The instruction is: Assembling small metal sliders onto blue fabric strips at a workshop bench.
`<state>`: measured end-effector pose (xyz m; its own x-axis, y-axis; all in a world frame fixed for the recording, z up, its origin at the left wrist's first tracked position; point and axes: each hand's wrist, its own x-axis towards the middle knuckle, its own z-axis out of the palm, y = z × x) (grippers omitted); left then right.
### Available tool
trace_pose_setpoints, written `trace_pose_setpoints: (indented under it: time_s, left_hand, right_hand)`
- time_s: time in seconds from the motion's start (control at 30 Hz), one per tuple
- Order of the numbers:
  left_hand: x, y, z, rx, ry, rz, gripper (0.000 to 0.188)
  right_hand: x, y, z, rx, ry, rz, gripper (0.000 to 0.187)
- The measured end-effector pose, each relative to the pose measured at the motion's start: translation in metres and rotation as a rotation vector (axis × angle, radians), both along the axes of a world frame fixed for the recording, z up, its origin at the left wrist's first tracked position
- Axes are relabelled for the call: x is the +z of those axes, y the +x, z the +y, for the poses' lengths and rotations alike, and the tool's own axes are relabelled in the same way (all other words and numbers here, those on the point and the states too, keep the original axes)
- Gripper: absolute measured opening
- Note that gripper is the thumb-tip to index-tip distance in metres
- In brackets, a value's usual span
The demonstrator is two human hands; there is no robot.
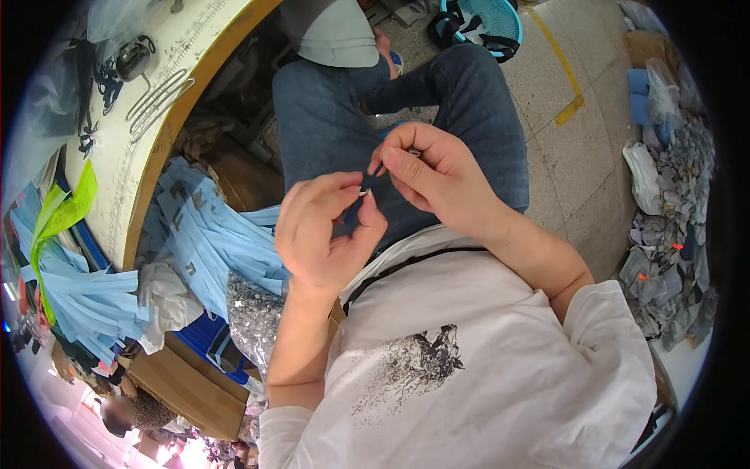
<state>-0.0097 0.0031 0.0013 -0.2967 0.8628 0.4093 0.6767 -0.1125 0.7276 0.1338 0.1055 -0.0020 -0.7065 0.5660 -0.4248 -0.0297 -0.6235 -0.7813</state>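
My left hand [324, 227] and my right hand [433, 172] meet above my lap, both pinching a narrow dark blue strap [375, 173]. A small silver metal piece [364, 190] sits on the strap between my left thumb and forefinger. My right thumb and forefinger pinch the strap's upper end, where another small metal bit shows. The rest of the strap is hidden behind my left fingers. My legs in blue jeans [328, 117] lie under the hands.
A white worktable with a wooden edge [168, 133] stands at the left, with wire clips [156, 98] on it. Light blue fabric strips [199, 234] hang beside it. A clear bag of small metal parts [254, 316] rests by my left elbow. A grey fabric pile [676, 227] lies right; a blue basket [484, 19] lies ahead.
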Motion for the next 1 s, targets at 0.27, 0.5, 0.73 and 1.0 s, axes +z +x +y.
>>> trace_pose_setpoints:
  time_s: [0.27,0.5,0.73,1.0]
  left_hand:
    - [-0.004,-0.003,-0.004,-0.187,-0.077,-0.645,0.028]
    - [-0.002,0.003,-0.007,-0.095,-0.156,-0.888,0.023]
    - [0.0,0.005,-0.005,-0.011,-0.269,-0.908,0.017]
    - [-0.002,0.006,-0.007,0.011,-0.232,-0.912,0.016]
  right_hand:
    - [-0.003,0.001,0.0,-0.024,-0.003,0.05,0.012]
    - [0.002,0.003,-0.001,-0.057,-0.019,0.079,0.012]
    - [-0.004,0.005,-0.002,-0.025,0.127,0.09,0.011]
    - [-0.001,0.006,-0.001,-0.016,0.052,0.109,0.012]
